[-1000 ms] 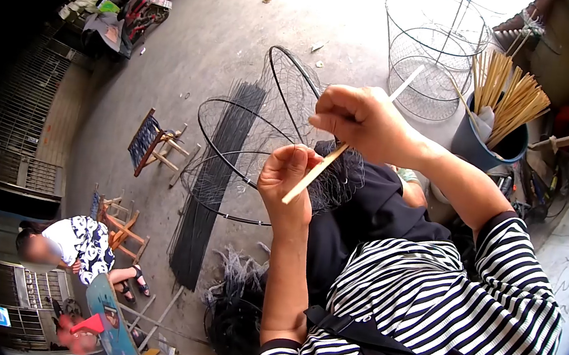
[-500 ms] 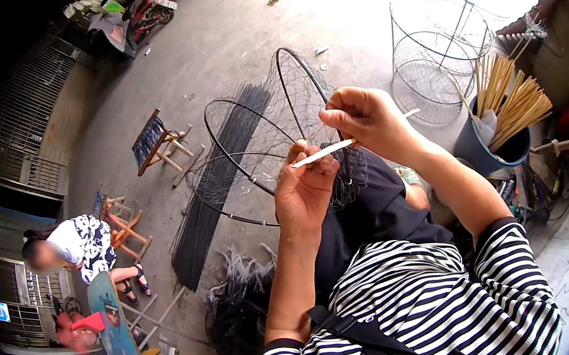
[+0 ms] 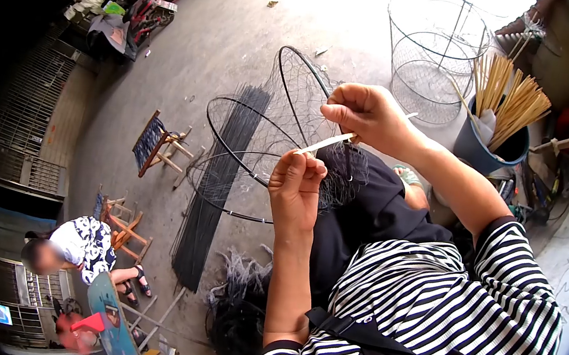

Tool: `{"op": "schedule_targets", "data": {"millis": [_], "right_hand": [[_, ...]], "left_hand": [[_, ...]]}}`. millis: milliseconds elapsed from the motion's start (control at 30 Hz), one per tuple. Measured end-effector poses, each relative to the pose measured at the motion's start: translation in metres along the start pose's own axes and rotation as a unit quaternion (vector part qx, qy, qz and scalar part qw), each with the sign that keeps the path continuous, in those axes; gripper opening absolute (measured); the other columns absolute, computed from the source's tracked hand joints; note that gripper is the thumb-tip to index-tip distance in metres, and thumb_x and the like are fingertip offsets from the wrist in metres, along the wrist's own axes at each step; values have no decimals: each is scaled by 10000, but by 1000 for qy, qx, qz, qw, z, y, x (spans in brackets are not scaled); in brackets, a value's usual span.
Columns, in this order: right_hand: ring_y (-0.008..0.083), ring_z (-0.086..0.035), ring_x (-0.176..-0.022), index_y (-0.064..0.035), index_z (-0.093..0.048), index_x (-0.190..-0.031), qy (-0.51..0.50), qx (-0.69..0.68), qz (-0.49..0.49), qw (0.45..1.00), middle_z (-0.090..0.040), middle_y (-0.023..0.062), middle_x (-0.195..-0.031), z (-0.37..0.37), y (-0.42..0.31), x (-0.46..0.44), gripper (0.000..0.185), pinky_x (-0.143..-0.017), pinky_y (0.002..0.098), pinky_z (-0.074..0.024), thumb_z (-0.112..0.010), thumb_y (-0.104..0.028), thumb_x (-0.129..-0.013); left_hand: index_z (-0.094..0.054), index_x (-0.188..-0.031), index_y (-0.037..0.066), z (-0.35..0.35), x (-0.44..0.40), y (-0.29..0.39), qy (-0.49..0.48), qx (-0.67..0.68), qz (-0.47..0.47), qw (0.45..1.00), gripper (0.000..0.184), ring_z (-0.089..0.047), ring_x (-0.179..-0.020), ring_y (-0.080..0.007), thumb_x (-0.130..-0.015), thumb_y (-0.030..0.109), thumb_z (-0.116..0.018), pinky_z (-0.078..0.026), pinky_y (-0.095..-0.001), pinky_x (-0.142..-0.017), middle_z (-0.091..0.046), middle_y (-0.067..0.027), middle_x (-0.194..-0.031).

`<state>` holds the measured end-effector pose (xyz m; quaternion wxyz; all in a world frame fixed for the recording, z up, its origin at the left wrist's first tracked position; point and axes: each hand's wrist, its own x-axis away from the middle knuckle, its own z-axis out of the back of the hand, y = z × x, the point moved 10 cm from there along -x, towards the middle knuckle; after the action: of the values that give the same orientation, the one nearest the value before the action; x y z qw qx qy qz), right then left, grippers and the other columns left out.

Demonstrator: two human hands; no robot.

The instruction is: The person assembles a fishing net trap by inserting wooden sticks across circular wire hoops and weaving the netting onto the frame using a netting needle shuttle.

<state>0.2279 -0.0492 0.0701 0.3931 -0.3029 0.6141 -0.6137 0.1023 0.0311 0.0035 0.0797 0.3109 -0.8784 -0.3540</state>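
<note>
While gripping a pale, flat wooden strip [image 3: 329,142] mid-frame in the curled right hand [image 3: 361,111], pinches its lower-left end in the left hand [image 3: 296,185]. Slants between both, lower left to upper right.

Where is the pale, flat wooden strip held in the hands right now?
In the head view, the strip is just above and right of centre, between the left hand and right hand, near the black-hooped netting.
</note>
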Motion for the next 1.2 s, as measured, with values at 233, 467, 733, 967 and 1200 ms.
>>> {"op": "schedule_targets", "data": {"millis": [233, 467, 733, 967, 1200], "right_hand": [[53, -510, -594, 15, -618, -942, -5, 5, 11, 1000, -563, 3, -684, -6, -7, -1, 276, -531, 229, -456, -631, -260, -920], [40, -491, -628, -14, -596, -964, 15, 11, 21, 1000, -547, -14, -708, 5, -5, 0, 257, -550, 212, -414, -606, -270, -939], [191, -645, -764, -73, -623, -1034, -33, 192, 243, 950, -658, 68, -863, 0, -48, 34, 187, -672, 312, -512, -645, -76, -848], [284, -649, -732, -119, -662, -1018, -22, 302, 291, 908, -641, 84, -826, -1, -53, 36, 172, -620, 372, -520, -640, -91, -850], [290, -646, -718, -133, -671, -997, -12, 338, 303, 891, -642, 76, -809, -7, -56, 36, 153, -607, 378, -513, -649, -120, -846]], "left_hand": [[-660, -942, 12, -9, -13, 8, -45, 26, 2, 999, 113, -615, -792, -196, -885, 109, -647, -498, -302, -727, -651, -96, -904], [-653, -907, 58, -8, -4, 21, -61, 63, -52, 995, 79, -604, -1026, -232, -891, 134, -637, -432, -389, -933, -658, -80, -979], [-637, -861, 129, -16, -4, 49, -142, 124, -91, 978, 48, -475, -1269, -301, -860, 174, -656, -232, -490, -1123, -584, -77, -1291], [-653, -861, 133, -25, 0, 52, -155, 140, -96, 973, 48, -426, -1309, -315, -846, 173, -676, -246, -501, -1135, -558, -85, -1321], [-660, -883, 116, -31, 4, 51, -157, 80, -100, 979, 50, -424, -1309, -325, -859, 159, -664, -309, -487, -1119, -553, -129, -1313]]}}
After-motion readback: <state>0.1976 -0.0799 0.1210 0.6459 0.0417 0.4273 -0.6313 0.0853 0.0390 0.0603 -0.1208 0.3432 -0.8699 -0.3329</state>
